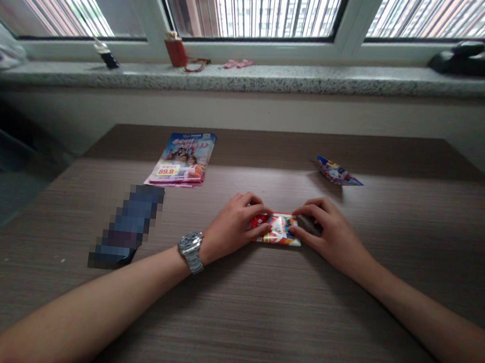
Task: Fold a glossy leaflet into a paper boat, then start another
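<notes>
A small folded leaflet [279, 230], printed in red, white and orange, lies on the wooden table between my two hands. My left hand [238, 222], with a metal watch at the wrist, pinches its left end between thumb and fingers. At the right end, my right hand [325, 228] grips the paper's edge the same way, fingers at the far side and thumb at the near side. Fingers cover both ends of the folded leaflet. Beyond my right hand sits a pointed folded paper shape [337, 172], blue and multicoloured.
A stack of printed leaflets [186, 158] lies at the back left of the table [227, 330]. Nearer on the left is a pixelated dark object [129, 227]. The granite windowsill [296, 82] holds a red item [176, 52], a small dark bottle [107, 56] and a black device [467, 61].
</notes>
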`<action>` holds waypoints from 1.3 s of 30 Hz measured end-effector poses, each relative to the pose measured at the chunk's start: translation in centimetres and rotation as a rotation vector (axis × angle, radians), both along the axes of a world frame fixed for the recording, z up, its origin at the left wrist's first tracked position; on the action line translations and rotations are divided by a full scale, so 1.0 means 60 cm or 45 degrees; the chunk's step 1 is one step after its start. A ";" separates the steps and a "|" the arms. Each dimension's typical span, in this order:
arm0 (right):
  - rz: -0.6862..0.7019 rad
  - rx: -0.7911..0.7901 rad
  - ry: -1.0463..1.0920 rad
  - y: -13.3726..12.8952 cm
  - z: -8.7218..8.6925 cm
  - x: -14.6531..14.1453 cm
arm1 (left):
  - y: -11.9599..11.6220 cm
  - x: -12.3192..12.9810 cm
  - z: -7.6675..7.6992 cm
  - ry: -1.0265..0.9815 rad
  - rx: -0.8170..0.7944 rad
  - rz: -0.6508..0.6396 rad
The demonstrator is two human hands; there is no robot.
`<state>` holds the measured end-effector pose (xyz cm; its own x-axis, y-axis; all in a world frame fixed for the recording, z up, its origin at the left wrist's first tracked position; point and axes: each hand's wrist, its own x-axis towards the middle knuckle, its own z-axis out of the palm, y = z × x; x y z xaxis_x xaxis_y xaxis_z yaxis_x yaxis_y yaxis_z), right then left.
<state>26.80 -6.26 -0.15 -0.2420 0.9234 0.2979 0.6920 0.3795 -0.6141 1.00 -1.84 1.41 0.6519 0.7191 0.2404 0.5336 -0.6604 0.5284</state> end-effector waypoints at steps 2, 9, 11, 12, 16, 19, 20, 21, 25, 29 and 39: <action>0.000 -0.016 0.007 0.001 0.000 0.000 | 0.000 0.000 -0.002 -0.012 -0.015 0.000; -0.008 -0.026 0.004 0.001 0.002 -0.002 | -0.001 0.002 0.000 -0.019 -0.009 0.035; -0.007 -0.022 0.004 0.001 0.003 -0.002 | -0.002 0.003 0.001 0.010 0.008 0.087; -0.007 -0.020 0.007 0.002 0.004 -0.003 | -0.003 0.003 0.001 0.026 0.017 0.116; -0.010 -0.007 0.015 0.003 0.006 -0.004 | -0.004 0.002 0.001 0.039 0.042 0.171; -0.015 -0.009 0.010 0.003 0.006 -0.004 | -0.003 0.002 -0.001 0.025 0.032 0.164; -0.015 -0.015 0.008 0.003 0.005 -0.004 | -0.003 0.002 -0.001 0.022 0.026 0.166; -0.016 -0.020 0.007 0.003 0.005 -0.004 | -0.003 0.002 -0.002 0.018 0.023 0.172; -0.006 -0.025 0.001 0.006 0.006 -0.004 | -0.002 0.001 -0.003 -0.002 0.019 0.191; 0.014 -0.027 -0.008 0.011 0.005 -0.003 | -0.002 0.002 -0.003 -0.004 0.008 0.201; 0.030 -0.004 -0.014 0.011 0.000 0.000 | 0.000 0.002 -0.006 -0.008 0.001 0.204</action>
<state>26.77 -5.61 -0.17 -0.2671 0.9183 0.2921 0.6894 0.3939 -0.6079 1.13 -1.83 1.04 0.5273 0.8137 0.2447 0.6290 -0.5674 0.5313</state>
